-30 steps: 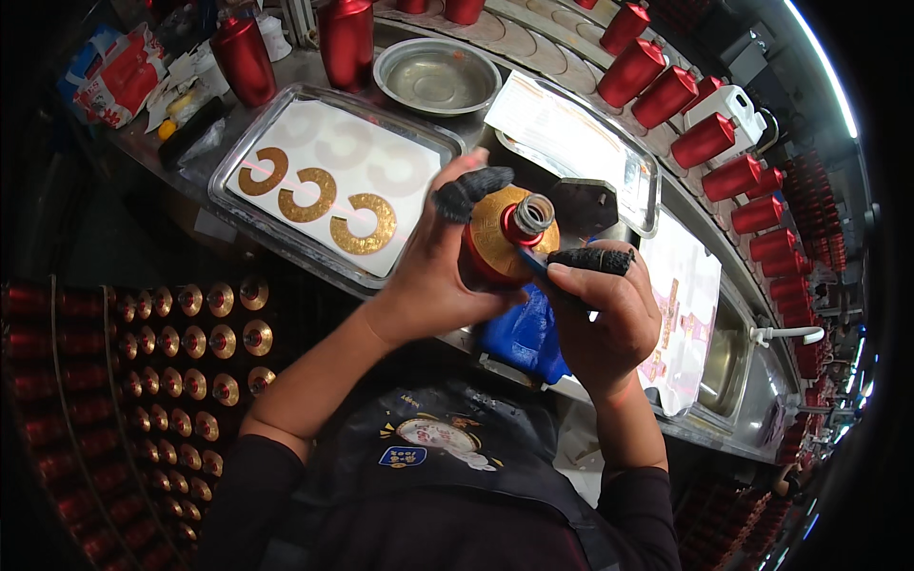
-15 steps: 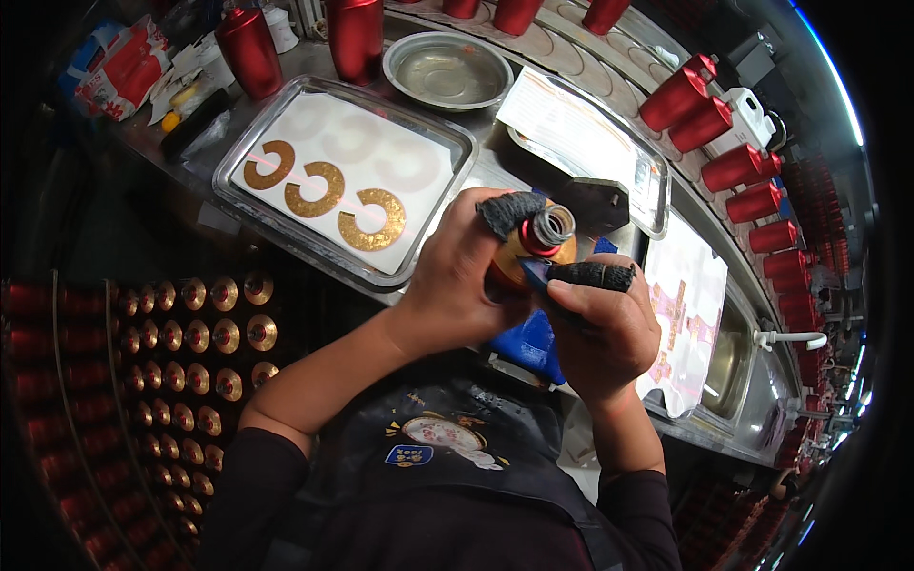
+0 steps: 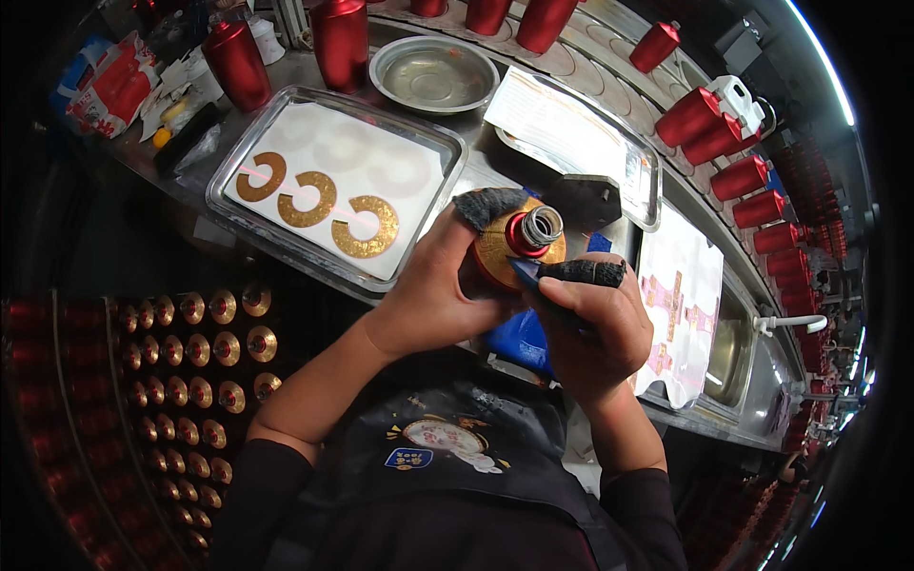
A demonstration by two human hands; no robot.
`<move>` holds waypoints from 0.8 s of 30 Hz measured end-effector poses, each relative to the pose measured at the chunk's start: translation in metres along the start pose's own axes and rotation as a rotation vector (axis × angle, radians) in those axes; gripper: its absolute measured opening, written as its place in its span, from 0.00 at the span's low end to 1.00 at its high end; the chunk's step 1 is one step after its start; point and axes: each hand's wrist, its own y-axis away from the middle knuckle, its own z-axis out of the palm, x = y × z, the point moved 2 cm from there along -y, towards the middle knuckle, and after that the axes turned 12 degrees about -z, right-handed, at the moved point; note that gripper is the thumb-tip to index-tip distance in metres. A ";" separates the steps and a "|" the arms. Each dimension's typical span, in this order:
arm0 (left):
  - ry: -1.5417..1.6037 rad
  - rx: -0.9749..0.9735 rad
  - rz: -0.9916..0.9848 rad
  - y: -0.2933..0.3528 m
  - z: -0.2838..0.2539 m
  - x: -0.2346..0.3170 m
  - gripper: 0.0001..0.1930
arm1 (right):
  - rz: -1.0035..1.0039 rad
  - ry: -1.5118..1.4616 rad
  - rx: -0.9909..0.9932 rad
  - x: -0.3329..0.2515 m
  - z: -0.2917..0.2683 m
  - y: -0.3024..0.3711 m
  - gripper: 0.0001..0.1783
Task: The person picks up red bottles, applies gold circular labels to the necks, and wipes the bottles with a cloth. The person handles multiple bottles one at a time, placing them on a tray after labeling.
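Note:
My left hand [image 3: 424, 290] is wrapped round a red bottle with a gold shoulder [image 3: 493, 249], tilted so that its bare threaded neck [image 3: 543, 226] points up and away from me. A black wrap covers the left thumb, which lies on the shoulder. My right hand [image 3: 605, 328], with a black-wrapped finger or thumb too, grips a small dark blue scraper-like tool [image 3: 525, 273]. Its tip rests against the gold shoulder just below the neck. Left of the hands, three gold C-shaped decals [image 3: 307, 200] lie on white paper in a metal tray [image 3: 455, 173].
A round metal basin [image 3: 433, 74] stands behind the tray. Red bottles [image 3: 687, 112] line a curved track at the back and right. A dark angular block [image 3: 583, 202] sits just beyond my hands, with a sink [image 3: 731, 354] at right. Racked gold-shouldered bottles [image 3: 227, 347] fill the lower left.
The bottle has turned slightly, showing more of its gold shoulder, and both hands have shifted a little left in view. Red bottles along the right-hand track have moved along it.

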 end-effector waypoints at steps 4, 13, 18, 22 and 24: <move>-0.424 0.221 0.261 0.004 -0.002 0.000 0.44 | 0.050 0.022 -0.069 -0.001 -0.001 0.002 0.17; -0.580 0.402 0.340 0.008 0.015 0.001 0.38 | 0.051 0.029 -0.007 -0.008 0.005 0.008 0.15; -0.507 0.488 0.344 0.007 0.021 -0.014 0.43 | -0.055 -0.111 -0.137 -0.021 0.010 0.013 0.18; -0.534 0.472 0.328 0.009 0.019 -0.015 0.39 | 0.185 0.063 0.039 -0.009 -0.007 0.016 0.20; -0.487 0.448 0.331 0.008 0.019 -0.012 0.41 | -0.009 -0.088 -0.032 -0.005 -0.009 0.014 0.19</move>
